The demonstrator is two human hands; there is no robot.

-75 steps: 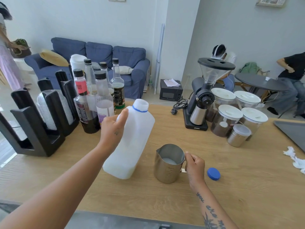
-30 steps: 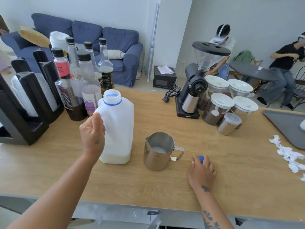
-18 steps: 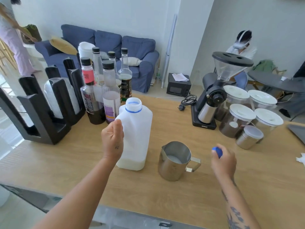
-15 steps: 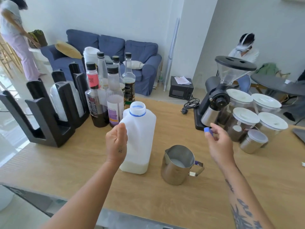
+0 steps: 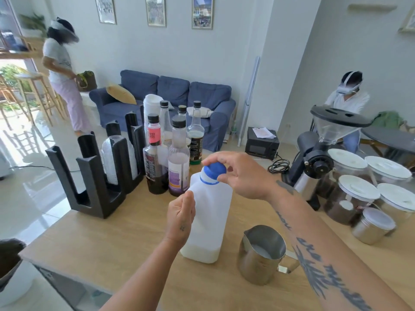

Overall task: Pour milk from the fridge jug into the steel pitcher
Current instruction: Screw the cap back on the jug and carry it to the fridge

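Milk jug (image 5: 208, 221) stands upright on the desk (image 5: 112, 243), mid-view, with a thin layer of milk at its bottom. I note the left hand (image 5: 180, 218) gripping the jug's side at 9 o'clock. The right hand (image 5: 242, 173) pinches the blue cap (image 5: 214, 170) sitting on the neck. The steel pitcher (image 5: 260, 254) is just beside the jug at 4 o'clock, with milk inside. Syrup bottles (image 5: 178, 158) stand at 11 o'clock.

red label on syrup bottle (image 5: 155, 153): "best".
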